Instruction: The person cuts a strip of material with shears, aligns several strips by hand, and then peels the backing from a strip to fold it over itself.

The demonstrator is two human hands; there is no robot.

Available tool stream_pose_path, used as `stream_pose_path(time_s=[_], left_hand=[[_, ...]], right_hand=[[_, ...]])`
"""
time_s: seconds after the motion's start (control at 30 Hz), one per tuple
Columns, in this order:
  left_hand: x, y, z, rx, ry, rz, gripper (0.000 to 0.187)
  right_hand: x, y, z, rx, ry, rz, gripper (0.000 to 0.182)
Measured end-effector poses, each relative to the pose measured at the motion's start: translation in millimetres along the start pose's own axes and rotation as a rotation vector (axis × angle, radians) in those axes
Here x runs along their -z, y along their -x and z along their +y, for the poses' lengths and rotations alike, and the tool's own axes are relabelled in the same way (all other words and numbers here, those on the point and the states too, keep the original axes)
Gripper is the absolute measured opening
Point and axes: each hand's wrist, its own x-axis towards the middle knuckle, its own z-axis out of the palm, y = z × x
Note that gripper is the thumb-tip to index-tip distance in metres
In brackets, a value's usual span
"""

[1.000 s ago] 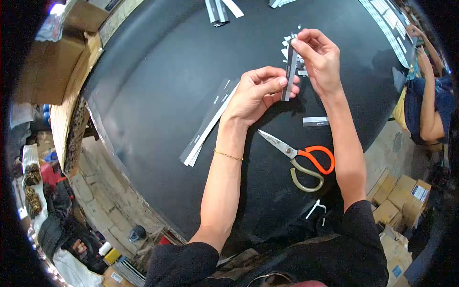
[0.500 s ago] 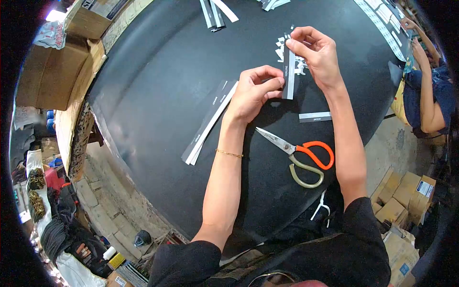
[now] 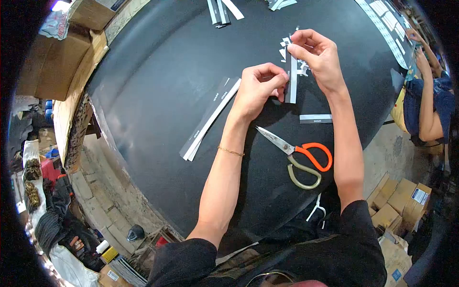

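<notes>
Between my two hands a narrow black-and-white label strip [image 3: 293, 88] stands nearly lengthwise. My right hand [image 3: 321, 60] pinches its upper end with thumb and forefinger. My left hand [image 3: 258, 91] has thumb and fingers closed at the strip's left edge, lower down. Small white cut scraps [image 3: 303, 70] lie behind the strip, partly hidden by it and the right hand. Left of my left wrist rests a fanned stack of long printed strips [image 3: 210, 122]. Near the right forearm another short strip [image 3: 315, 119] lies flat. Scissors [image 3: 287, 148] with one orange and one olive handle lie between my forearms, blades slightly parted.
More strips [image 3: 220, 13] and a pale pile [image 3: 281, 4] sit at the black table's far side. White sheets [image 3: 382, 24] lie at the far right, where another person [image 3: 428, 95] works. Cardboard boxes [image 3: 401, 198] stand on the floor to the right, others [image 3: 57, 62] at left.
My left fingers have shifted slightly up along the held strip. The right hand keeps its pinch, and the whole view has moved a little.
</notes>
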Motion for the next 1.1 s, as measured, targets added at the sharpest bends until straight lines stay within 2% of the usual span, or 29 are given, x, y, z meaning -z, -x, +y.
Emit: stream_pose_path(time_s=[0.17, 0.43, 0.5, 0.53, 0.6, 0.7, 0.83, 0.9, 1.1], left_hand=[[-5.1, -1.0, -2.4, -0.049, -0.050, 0.025, 0.010], [-4.4, -1.4, -5.2, -0.092, -0.076, 0.058, 0.010], [-4.7, -3.8, -2.2, -0.106, -0.062, 0.075, 0.010], [-4.5, -3.6, -2.6, -0.104, -0.036, 0.080, 0.009], [-5.5, -2.0, -3.5, -0.095, -0.006, 0.077, 0.009], [-5.1, -3.5, -3.5, -0.097, 0.059, 0.081, 0.008], [-4.7, -3.7, -4.5, -0.084, 0.078, 0.081, 0.007], [-3.9, -3.5, -5.4, -0.105, 0.080, 0.074, 0.007], [-5.5, -1.6, -1.2, -0.107, 0.106, 0.088, 0.007]], right_hand=[[4.2, 0.7, 1.3, 0.011, -0.009, -0.011, 0.018], [21.8, 6.1, -28.1, 0.022, 0.230, -0.090, 0.026], [31.1, 21.5, -48.5, 0.001, 0.498, 0.015, 0.029], [36.0, 34.2, -54.6, 0.004, 0.502, 0.013, 0.029], [44.2, 66.0, -64.6, -0.065, 0.926, -0.191, 0.029], [37.6, 109.9, -56.2, 0.009, 1.127, -0.279, 0.021], [25.9, 125.8, -54.0, -0.065, 1.081, -0.164, 0.018], [25.7, 124.5, -54.4, -0.273, 1.064, -0.224, 0.016], [23.4, 122.4, -56.4, -0.248, 1.093, -0.227, 0.014]])
